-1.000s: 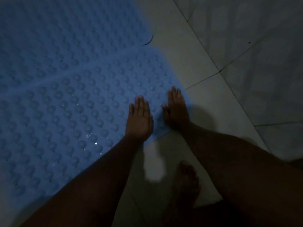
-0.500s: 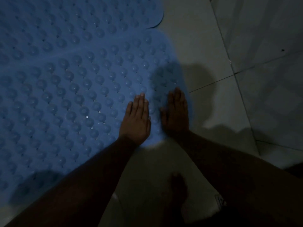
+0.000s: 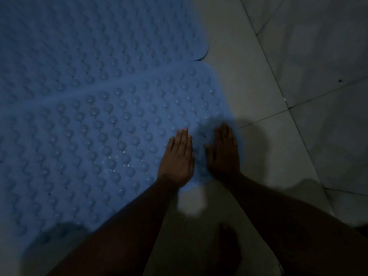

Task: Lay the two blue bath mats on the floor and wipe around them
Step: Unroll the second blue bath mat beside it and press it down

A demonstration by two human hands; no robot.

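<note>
Two blue bath mats covered in round bumps lie flat on the pale tiled floor. The near mat (image 3: 103,140) fills the left and middle of the view, and the far mat (image 3: 111,34) lies beyond it, their edges meeting along a seam. My left hand (image 3: 178,158) presses flat on the near mat's right corner, fingers straight. My right hand (image 3: 225,152) lies flat beside it at the mat's right edge, fingers straight too. The light is dim.
Pale floor tiles (image 3: 249,80) with dark grout lines stretch to the right of the mats. A tiled wall (image 3: 328,56) rises at the far right. My bare foot (image 3: 231,248) stands on the floor below my hands.
Both hands stay flat on the near mat's right corner. The view has shifted, so the seam and the far mat's corner sit lower in the frame than half a second ago.
</note>
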